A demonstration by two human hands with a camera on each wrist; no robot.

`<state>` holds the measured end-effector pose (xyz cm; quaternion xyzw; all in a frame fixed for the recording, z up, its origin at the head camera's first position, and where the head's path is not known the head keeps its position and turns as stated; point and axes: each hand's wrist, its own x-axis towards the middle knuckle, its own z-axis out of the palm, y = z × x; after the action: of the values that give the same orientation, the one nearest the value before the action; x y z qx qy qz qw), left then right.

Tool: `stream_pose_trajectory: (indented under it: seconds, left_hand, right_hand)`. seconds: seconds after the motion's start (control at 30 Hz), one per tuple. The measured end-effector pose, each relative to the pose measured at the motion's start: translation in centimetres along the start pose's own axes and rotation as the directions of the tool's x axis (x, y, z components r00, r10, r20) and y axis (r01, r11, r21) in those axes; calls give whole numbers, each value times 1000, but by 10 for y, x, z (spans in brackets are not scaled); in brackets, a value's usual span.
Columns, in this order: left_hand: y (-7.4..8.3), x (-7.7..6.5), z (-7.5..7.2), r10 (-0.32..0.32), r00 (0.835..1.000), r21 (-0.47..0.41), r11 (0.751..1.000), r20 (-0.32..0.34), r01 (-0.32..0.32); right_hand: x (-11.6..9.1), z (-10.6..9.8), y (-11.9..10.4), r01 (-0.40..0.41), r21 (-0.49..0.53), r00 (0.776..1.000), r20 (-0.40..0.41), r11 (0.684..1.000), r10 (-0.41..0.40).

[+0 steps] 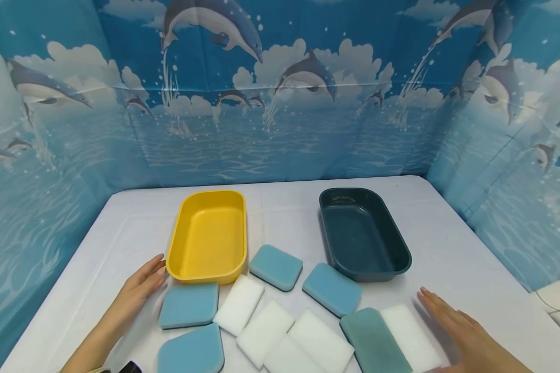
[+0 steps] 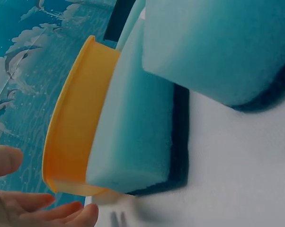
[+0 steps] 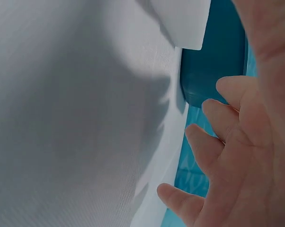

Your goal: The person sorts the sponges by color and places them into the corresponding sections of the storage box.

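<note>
My left hand (image 1: pixel 137 285), fingers extended, is beside the lower left corner of a yellow bin (image 1: pixel 207 235) and holds nothing. Just right of that hand lies a blue sponge (image 1: pixel 190 305) with a dark underside, and a second blue sponge (image 1: pixel 191 349) sits nearer me. On the right, my right hand (image 1: pixel 466 334) is spread flat in the air with nothing in it, beside a white sponge (image 1: pixel 410 336). A green-blue sponge (image 1: pixel 375 339) lies against that white one. In the right wrist view, the right palm (image 3: pixel 246 151) and parted fingers show above the white cloth.
A dark teal bin (image 1: pixel 364 238) stands at the back right. Two more blue sponges (image 1: pixel 276 267) lie between the bins, and several white sponges (image 1: pixel 266 331) are bunched at the front middle. A dolphin-print curtain (image 1: pixel 280 129) rises behind the white-covered table (image 1: pixel 284 212).
</note>
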<state>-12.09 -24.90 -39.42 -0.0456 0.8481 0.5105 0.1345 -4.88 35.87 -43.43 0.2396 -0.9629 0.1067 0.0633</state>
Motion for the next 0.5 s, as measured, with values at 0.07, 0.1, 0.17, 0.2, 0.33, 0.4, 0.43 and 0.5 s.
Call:
stream_pose_trajectory:
  seconds: [0.07,0.1,0.17,0.2,0.33,0.4,0.43,0.5]
  left_hand:
    - [-1,0,0,-5,1000,-7,1000,25,6]
    - [-1,1,0,-8,999,-8,1000,37,8]
    - [-2,1,-1,-11,999,-9,1000,51,12]
    - [-2,1,-1,-8,999,-7,1000,53,8]
    - [-1,3,0,37,998,-35,999,53,-35]
    - [0,5,1,65,996,-67,996,58,-61]
    - [0,6,2,74,995,-83,994,59,-69]
    - [1,8,3,86,994,-105,991,63,-79]
  right_hand:
    - [1,1,0,4,0,1000,3,1000,-4]
    - [1,1,-1,11,-1,1000,-2,1000,-11]
    - [0,2,-1,29,10,1000,-13,1000,-29]
    - [0,2,-1,37,14,999,-17,999,-37]
    - [1,2,-1,76,47,997,-21,996,-75]
    - [2,2,-2,86,56,996,-15,995,-85]
    - [2,2,-3,88,57,996,-15,994,-88]
    - [4,2,-3,90,52,996,-20,995,-89]
